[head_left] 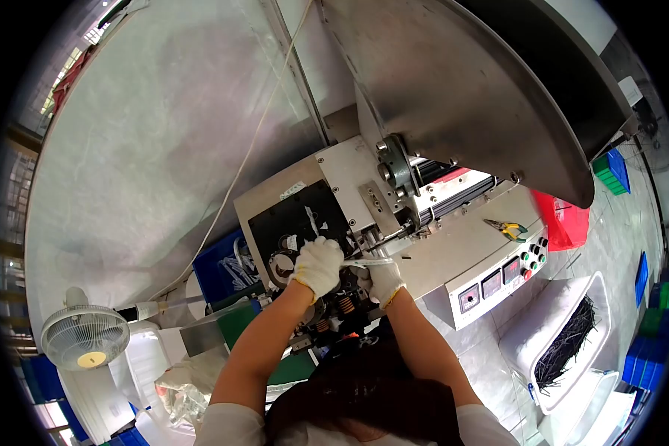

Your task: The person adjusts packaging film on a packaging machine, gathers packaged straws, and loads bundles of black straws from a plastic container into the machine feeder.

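Observation:
My left hand [320,269], in a white knit glove, is closed around one end of a slim, pale metal tool that looks like a wrench [370,262]. The tool reaches from that fist to just above my right hand [386,284]. This hand is gloved too, its fingers curled in toward the machine's mechanism [343,301]; what its fingertips hold is hidden. Both hands are over the front of a beige machine [431,260], beside a black plate [305,215] with round fittings.
Pliers [508,229] with yellow-green handles lie on the machine top, above the control panel [498,281]. A large metal hopper [461,82] rises behind. At right stands a white bin [524,349] holding dark thin pieces. A fan [85,334] and a blue bin [219,271] are at left.

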### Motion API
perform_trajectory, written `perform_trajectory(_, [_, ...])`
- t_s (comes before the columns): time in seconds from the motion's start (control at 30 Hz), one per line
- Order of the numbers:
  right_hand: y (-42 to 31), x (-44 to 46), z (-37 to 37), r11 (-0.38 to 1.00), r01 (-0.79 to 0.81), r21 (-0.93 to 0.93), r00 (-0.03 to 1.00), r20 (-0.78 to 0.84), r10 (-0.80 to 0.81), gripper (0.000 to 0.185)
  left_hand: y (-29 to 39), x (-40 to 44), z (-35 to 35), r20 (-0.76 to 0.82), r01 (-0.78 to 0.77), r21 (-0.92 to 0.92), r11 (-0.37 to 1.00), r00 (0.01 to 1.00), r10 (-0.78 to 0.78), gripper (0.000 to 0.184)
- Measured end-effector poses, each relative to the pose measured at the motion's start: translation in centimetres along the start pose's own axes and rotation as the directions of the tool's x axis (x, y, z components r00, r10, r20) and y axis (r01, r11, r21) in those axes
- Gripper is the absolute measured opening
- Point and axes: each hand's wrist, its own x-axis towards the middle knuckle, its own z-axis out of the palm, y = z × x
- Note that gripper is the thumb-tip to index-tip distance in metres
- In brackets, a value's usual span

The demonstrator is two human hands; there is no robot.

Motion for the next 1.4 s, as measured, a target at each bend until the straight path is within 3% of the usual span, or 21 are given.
perform_trajectory(0.07, [-0.6, -0.8, 0.4, 0.979, -0.092, 0.184, 0.992, -0.066, 0.105, 0.02, -0.5, -0.1, -0.7, -0.025, 0.025, -0.023, 0.999, 0.999, -0.026, 0.013])
perform_trajectory(0.3, [-0.8, -4.0, 1.4, 0.972, 0.053, -0.229, 0.998, -0.003, -0.056, 0.025, -2.0, -2.7, -4.3, -0.15, 0.234, -0.513, 0.826, 0.923, -0.355, 0.021])
perform_trajectory(0.37, [-1.0, -5.2, 2.1, 0.277, 0.62, -0.734, 0.668, 0.309, -0.677, 0.023, -2.6, -4.2, -4.2, -0.12, 0.282, -0.666, 0.69, 0.873, -0.473, 0.026])
perform_trajectory(0.43, [-2.0, -5.8, 3.0, 0.214, 0.546, -0.81, 0.735, 0.341, -0.586, 0.029, -2.2, -5.7, -3.8, -0.111, 0.347, -0.671, 0.655, 0.826, -0.552, 0.029])
perform_trajectory(0.5, [-3.3, -6.7, 4.2, 0.23, 0.597, -0.769, 0.726, 0.395, -0.563, 0.041, -2.6, -7.1, -2.9, 0.267, 0.488, -0.828, 0.276, 0.776, -0.571, 0.034])
perform_trajectory(0.57, [-3.5, -8.7, 5.5, 0.455, 0.73, -0.51, 0.676, 0.445, -0.587, 0.05, -1.5, -10.3, -0.7, -0.076, 0.366, -0.662, 0.654, 0.835, -0.545, 0.037])
perform_trajectory(0.63, [-3.4, -10.5, 7.4, 0.673, 0.703, -0.23, 0.683, 0.481, -0.55, 0.056, 0.7, -11.6, -3.2, 0.088, 0.393, -0.644, 0.657, 0.89, -0.447, 0.036])
perform_trajectory(0.77, [-2.3, -12.6, 8.5, 0.321, 0.816, -0.481, 0.578, 0.646, -0.499, 0.024, 2.4, -13.5, -1.4, 0.187, 0.449, -0.627, 0.637, 0.88, -0.437, 0.026])
perform_trajectory(0.83, [-1.7, -12.1, 8.7, 0.243, 0.859, -0.451, 0.503, 0.657, -0.561, 0.025, 1.8, -14.4, -0.9, 0.388, 0.382, -0.921, -0.081, 0.871, -0.302, 0.03])
perform_trajectory(0.87, [-2.1, -13.5, 8.7, 0.553, 0.695, -0.46, 0.706, 0.585, -0.399, 0.026, 1.7, -15.6, -0.4, 0.407, 0.328, -0.895, -0.301, 0.877, -0.254, 0.04])
perform_trajectory(0.9, [-3.7, -14.5, 10.1, 0.471, 0.732, -0.493, 0.667, 0.66, -0.345, 0.027, 1.5, -16.5, -0.1, 0.4, 0.245, -0.83, -0.501, 0.888, -0.226, 0.05])
perform_trajectory(0.93, [-3.3, -13.8, 10.5, 0.093, 0.895, -0.437, 0.418, 0.747, -0.517, 0.029, 1.3, -16.7, -0.8, 0.356, 0.141, -0.797, -0.587, 0.895, -0.268, 0.047])
perform_trajectory(1.0, [-1.8, -13.2, 11.8, -0.254, 0.904, -0.344, 0.238, 0.898, -0.37, 0.036, 0.6, -18.7, -0.9, 0.261, 0.113, -0.913, -0.391, 0.901, -0.348, 0.041])
perform_trajectory(1.03, [-1.2, -14.0, 13.5, -0.309, 0.907, -0.288, 0.182, 0.927, -0.329, 0.038, 0.3, -20.1, -0.9, 0.204, 0.161, -0.976, -0.145, 0.904, -0.375, 0.039])
perform_trajectory(1.07, [-0.3, -14.4, 14.9, -0.226, 0.933, -0.279, 0.215, 0.938, -0.273, 0.042, 0.1, -21.4, -1.0, 0.272, 0.227, -0.961, -0.159, 0.881, -0.387, 0.037])
perform_trajectory(1.13, [0.3, -16.0, 17.3, -0.002, 0.926, -0.379, 0.372, 0.91, -0.182, 0.061, -0.7, -23.7, -1.2, 0.472, -0.044, -0.637, -0.769, 0.767, -0.435, 0.021])
perform_trajectory(1.2, [1.6, -15.5, 16.2, 0.346, 0.804, -0.483, 0.541, 0.836, -0.092, 0.079, -1.1, -28.4, -0.9, 0.308, -0.491, -0.625, -0.607, 0.56, -0.769, 0.008])
perform_trajectory(1.23, [1.9, -15.2, 16.0, 0.48, 0.727, -0.491, 0.582, 0.812, -0.05, 0.083, -2.5, -31.9, 0.9, 0.289, -0.361, -0.844, -0.396, 0.316, -0.904, 0.013])
perform_trajectory(1.3, [2.7, -14.6, 15.2, 0.411, 0.781, -0.47, 0.561, 0.817, -0.134, 0.066, -5.6, -40.4, 5.5, -0.001, 0.398, -0.911, -0.107, -0.262, -0.965, 0.025])
perform_trajectory(1.37, [1.5, -14.8, 13.0, 0.325, 0.653, -0.684, 0.708, 0.704, 0.059, 0.046, -8.6, -51.0, 10.9, -0.393, 0.348, -0.898, 0.267, -0.366, -0.844, 0.034])
perform_trajectory(1.4, [2.1, -14.8, 11.7, 0.325, 0.67, -0.668, 0.717, 0.696, -0.046, 0.032, -9.4, -54.2, 11.8, -0.355, 0.52, -0.849, 0.091, -0.434, -0.828, 0.04])
